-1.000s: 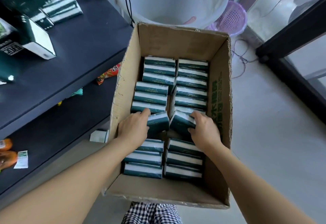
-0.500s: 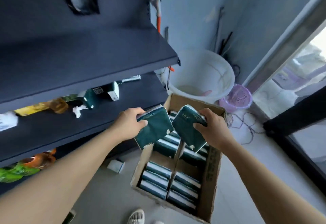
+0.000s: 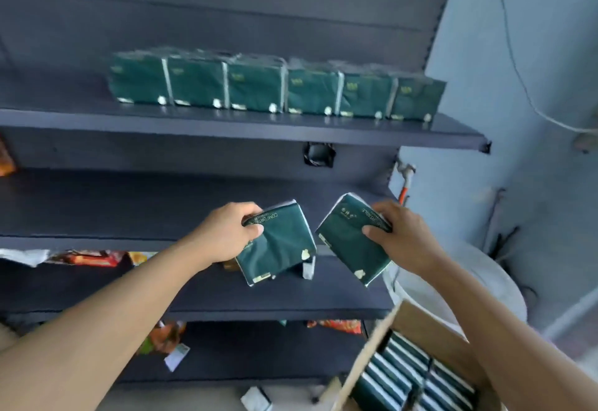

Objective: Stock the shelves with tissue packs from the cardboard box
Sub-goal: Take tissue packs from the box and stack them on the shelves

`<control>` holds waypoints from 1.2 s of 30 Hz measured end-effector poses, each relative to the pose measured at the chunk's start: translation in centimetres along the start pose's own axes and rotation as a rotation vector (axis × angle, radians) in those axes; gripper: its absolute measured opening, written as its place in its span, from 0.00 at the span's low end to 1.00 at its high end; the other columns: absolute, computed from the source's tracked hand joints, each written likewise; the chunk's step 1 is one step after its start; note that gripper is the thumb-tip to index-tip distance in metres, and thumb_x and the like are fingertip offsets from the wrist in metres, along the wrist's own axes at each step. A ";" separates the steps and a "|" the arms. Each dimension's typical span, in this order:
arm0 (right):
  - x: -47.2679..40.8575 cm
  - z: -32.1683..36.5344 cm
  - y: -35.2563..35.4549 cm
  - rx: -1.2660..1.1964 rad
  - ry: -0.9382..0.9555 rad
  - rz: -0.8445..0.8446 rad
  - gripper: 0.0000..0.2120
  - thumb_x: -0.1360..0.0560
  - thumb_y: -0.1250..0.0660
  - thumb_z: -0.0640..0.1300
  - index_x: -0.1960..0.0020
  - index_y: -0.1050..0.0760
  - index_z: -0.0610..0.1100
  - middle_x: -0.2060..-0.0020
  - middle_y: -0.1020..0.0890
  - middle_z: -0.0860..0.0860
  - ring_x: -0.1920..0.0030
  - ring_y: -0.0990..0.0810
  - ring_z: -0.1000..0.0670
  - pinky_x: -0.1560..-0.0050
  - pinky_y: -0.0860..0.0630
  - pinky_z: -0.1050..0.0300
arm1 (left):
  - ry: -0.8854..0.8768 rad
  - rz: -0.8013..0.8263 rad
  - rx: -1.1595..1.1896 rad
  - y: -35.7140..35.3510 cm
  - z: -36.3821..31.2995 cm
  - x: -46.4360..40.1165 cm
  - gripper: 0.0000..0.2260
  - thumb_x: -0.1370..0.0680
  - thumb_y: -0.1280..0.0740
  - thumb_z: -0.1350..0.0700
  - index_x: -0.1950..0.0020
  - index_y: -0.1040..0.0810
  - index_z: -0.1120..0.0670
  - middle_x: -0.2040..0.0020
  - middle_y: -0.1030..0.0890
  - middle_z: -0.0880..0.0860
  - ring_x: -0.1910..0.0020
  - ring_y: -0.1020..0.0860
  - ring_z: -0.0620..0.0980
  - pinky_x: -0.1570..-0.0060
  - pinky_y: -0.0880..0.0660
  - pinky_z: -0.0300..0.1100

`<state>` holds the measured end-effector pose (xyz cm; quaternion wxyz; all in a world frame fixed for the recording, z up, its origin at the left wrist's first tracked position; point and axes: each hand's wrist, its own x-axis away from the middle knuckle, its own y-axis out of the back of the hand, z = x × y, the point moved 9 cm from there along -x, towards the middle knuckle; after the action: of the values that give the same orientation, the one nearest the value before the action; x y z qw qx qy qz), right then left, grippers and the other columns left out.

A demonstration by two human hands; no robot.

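— Packs are higher than half a second ago, aren't they?

— Yes. Both dark green plastic-wrapped tissue packs have risen from just above the brown cardboard box (image 3: 417, 323) to the level of the dark grey metal shelves (image 3: 226, 129); the box now sits at the lower right, rows of packs still inside.

— And the hands?

— Left hand (image 3: 226, 236) has its grip curled round the top edge of the left tissue pack (image 3: 280, 242), thumb on its face. Right hand (image 3: 401, 236) pinches the right tissue pack (image 3: 351, 242) the same way. Both arms stretch forward, the packs tilted and just apart.

— Anything shelved?

— Six matching green packs (image 3: 278, 87) stand in a row on the upper shelf.
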<state>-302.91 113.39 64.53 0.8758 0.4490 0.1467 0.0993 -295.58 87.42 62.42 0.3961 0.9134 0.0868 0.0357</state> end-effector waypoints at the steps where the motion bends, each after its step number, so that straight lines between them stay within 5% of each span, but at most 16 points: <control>1: -0.6 2.2 0.0 -0.010 0.023 -0.004 0.10 0.25 0.34 0.45 0.45 0.27 0.47 0.57 0.23 0.54 0.58 0.27 0.53 0.66 0.36 0.67 | 0.003 -0.036 -0.005 2.3 0.6 0.4 0.06 0.23 0.36 0.57 0.54 0.23 0.45 0.55 0.18 0.49 0.52 0.20 0.51 0.48 0.26 0.48; 14: -5.5 28.9 -3.9 -0.172 0.201 -0.076 0.09 0.25 0.33 0.46 0.45 0.26 0.47 0.54 0.19 0.52 0.54 0.22 0.52 0.62 0.30 0.66 | -0.026 -0.257 -0.107 28.6 10.5 3.4 0.05 0.21 0.37 0.56 0.47 0.24 0.49 0.52 0.18 0.51 0.52 0.20 0.52 0.49 0.25 0.49; 19: -7.8 36.7 -5.1 -0.203 0.261 -0.107 0.08 0.24 0.34 0.45 0.46 0.27 0.47 0.53 0.20 0.52 0.54 0.23 0.51 0.66 0.32 0.66 | -0.050 -0.331 -0.168 36.1 12.9 3.6 0.05 0.21 0.38 0.56 0.49 0.24 0.49 0.54 0.19 0.50 0.54 0.21 0.50 0.58 0.28 0.41; 21: -9.1 39.1 -5.5 -0.203 0.265 -0.109 0.09 0.24 0.34 0.45 0.44 0.27 0.46 0.53 0.21 0.51 0.52 0.24 0.51 0.62 0.30 0.67 | -0.049 -0.368 -0.172 38.4 13.8 3.2 0.06 0.21 0.39 0.57 0.48 0.24 0.49 0.53 0.20 0.49 0.54 0.21 0.50 0.59 0.29 0.40; 25: -12.5 42.7 -6.1 -0.200 0.264 -0.127 0.09 0.25 0.34 0.46 0.45 0.27 0.45 0.52 0.19 0.49 0.50 0.21 0.47 0.49 0.24 0.51 | -0.034 -0.411 -0.159 42.1 15.3 1.5 0.06 0.21 0.39 0.57 0.47 0.24 0.49 0.54 0.19 0.49 0.55 0.21 0.50 0.59 0.27 0.41; 36: -25.8 49.8 -8.0 -0.294 0.334 -0.084 0.06 0.24 0.35 0.43 0.48 0.28 0.45 0.49 0.20 0.44 0.48 0.21 0.44 0.42 0.25 0.47 | 0.014 -0.473 -0.190 46.5 17.1 -5.8 0.06 0.21 0.38 0.57 0.46 0.24 0.51 0.53 0.20 0.51 0.53 0.21 0.52 0.51 0.26 0.47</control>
<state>-309.47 63.17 89.90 0.8989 0.2871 0.2921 0.1557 -292.93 42.84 84.71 0.4768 0.8261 0.2971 -0.0436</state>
